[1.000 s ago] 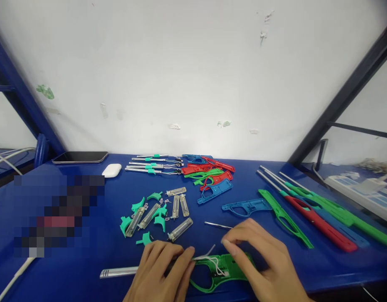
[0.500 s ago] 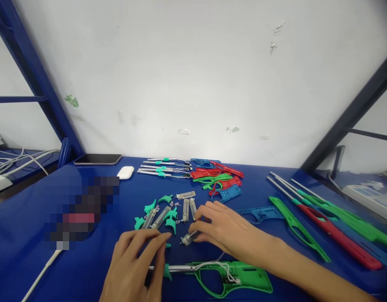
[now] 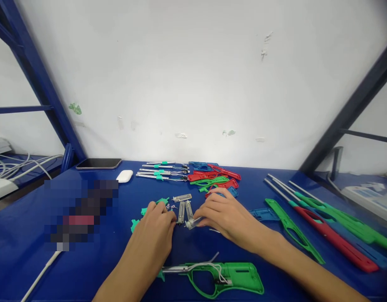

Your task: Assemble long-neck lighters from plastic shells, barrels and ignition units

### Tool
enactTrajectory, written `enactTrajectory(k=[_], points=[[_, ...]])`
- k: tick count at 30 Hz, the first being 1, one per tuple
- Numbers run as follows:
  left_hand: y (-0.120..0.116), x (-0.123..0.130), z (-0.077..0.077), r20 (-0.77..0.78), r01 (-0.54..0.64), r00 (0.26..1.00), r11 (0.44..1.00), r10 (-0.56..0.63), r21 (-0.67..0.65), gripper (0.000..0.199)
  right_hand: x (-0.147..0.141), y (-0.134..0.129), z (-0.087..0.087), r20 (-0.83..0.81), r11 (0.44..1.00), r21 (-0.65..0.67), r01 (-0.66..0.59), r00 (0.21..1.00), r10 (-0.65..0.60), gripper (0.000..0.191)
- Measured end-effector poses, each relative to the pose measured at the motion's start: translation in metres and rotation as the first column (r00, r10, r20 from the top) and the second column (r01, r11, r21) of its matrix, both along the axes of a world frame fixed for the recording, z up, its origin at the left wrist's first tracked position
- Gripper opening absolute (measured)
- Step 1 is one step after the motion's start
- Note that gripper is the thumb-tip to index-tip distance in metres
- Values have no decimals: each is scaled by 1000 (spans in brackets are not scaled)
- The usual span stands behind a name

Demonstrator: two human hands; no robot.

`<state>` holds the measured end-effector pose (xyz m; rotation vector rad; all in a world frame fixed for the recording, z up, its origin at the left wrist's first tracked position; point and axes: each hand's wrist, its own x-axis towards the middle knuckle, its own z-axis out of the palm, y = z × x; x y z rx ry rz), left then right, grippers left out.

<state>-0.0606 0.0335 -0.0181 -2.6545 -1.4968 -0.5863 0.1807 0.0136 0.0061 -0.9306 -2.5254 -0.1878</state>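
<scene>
My right hand (image 3: 220, 212) pinches a small clear fuel tank (image 3: 192, 223) between thumb and fingers, beside other clear tanks (image 3: 181, 212) lying on the table. My left hand (image 3: 158, 222) reaches over the teal trigger pieces (image 3: 135, 225), its fingers bent together and pointing down; whatever lies under its fingertips is hidden. Nearest to me lies a green lighter half shell (image 3: 243, 277), with a metal tube (image 3: 174, 269) and white wires (image 3: 216, 268) in it. A thin grey tube sticks up from the shell.
Metal rods with teal parts (image 3: 159, 177) and red, green and blue half shells (image 3: 224, 170) lie at the back. Long lighters (image 3: 334, 235) and a green half shell (image 3: 295, 230) are at the right. A phone (image 3: 99, 163), a white case (image 3: 124, 176) and a blurred-out object are at the left.
My left hand has left the metal tube at the front and moved up and forward to the small parts. My right hand has moved slightly forward with the clear tank. The view has shifted slightly.
</scene>
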Motion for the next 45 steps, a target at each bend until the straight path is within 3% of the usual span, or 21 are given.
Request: enactTrajectory(k=[15, 23, 28, 32, 39, 45], points=[[-8, 11, 17, -192, -126, 976, 988, 107, -89, 35, 9, 8, -2, -31, 999, 47, 9, 999, -7, 20], [-6, 17, 18, -179, -119, 979, 988, 100, -99, 34, 8, 8, -7, -42, 998, 69, 13, 999, -10, 17], [-7, 15, 15, -2, -83, 997, 993, 83, -78, 29, 7, 7, -7, -86, 995, 87, 37, 996, -29, 27], [-8, 11, 24, 241, -10, 970, 992, 39, -123, 23, 6, 5, -6, -159, 994, 89, 56, 986, -41, 28], [-7, 11, 38, 623, 171, 782, 949, 34, -265, 30, 3, -1, -3, -292, 996, 37, 78, 954, -64, 11], [-4, 9, 40, 740, 265, 668, 902, 83, -341, 35, 1, -2, -4, -322, 997, 32, 64, 945, -50, 10]])
